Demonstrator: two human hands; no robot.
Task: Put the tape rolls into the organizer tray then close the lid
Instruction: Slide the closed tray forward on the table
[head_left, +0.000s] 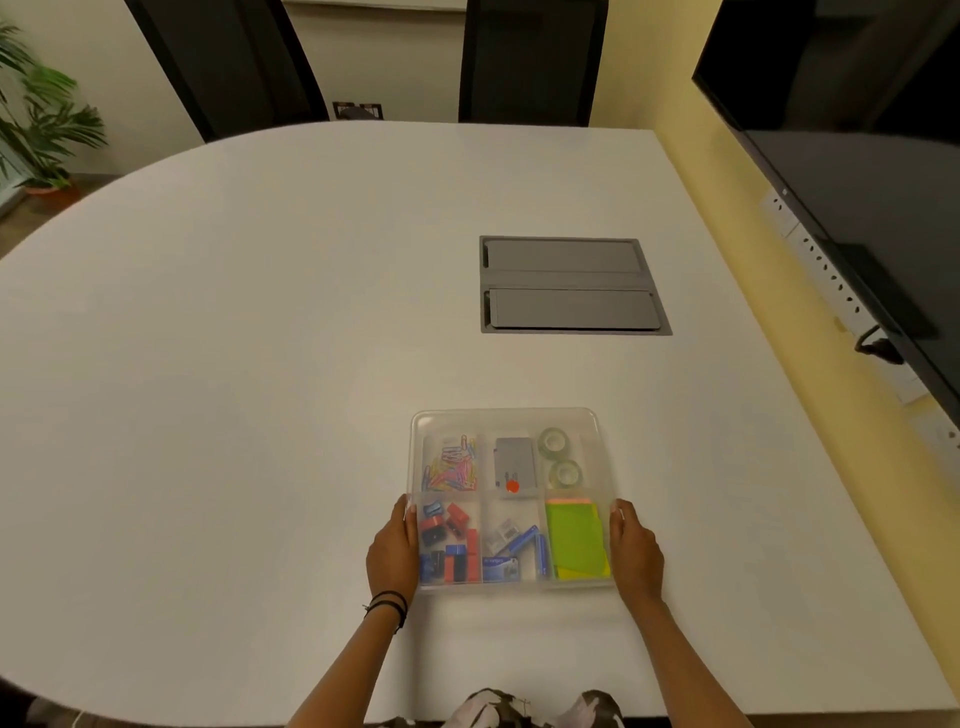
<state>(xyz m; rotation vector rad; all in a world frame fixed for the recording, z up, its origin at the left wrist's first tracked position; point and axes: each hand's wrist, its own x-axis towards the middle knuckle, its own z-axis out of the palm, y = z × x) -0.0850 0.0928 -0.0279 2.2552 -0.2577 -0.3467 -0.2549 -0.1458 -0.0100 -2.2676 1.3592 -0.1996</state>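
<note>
A clear plastic organizer tray (597, 457) sits on the white table near its front edge, with a translucent lid lying over it. Two clear tape rolls (560, 458) lie one behind the other in the far right compartment. My left hand (394, 551) presses against the tray's left side and my right hand (635, 553) against its right side, thumbs on the lid's rim. Other compartments hold coloured paper clips (451, 465), a grey box (515, 462), red and blue sharpeners (449, 543), staple packs (511, 548) and green sticky notes (576, 540).
A grey cable hatch (571, 285) is set flush in the table behind the tray. A large dark screen (857, 156) hangs on the yellow wall at right. Black chairs (530, 62) stand at the table's far edge, a potted plant (41, 114) at far left.
</note>
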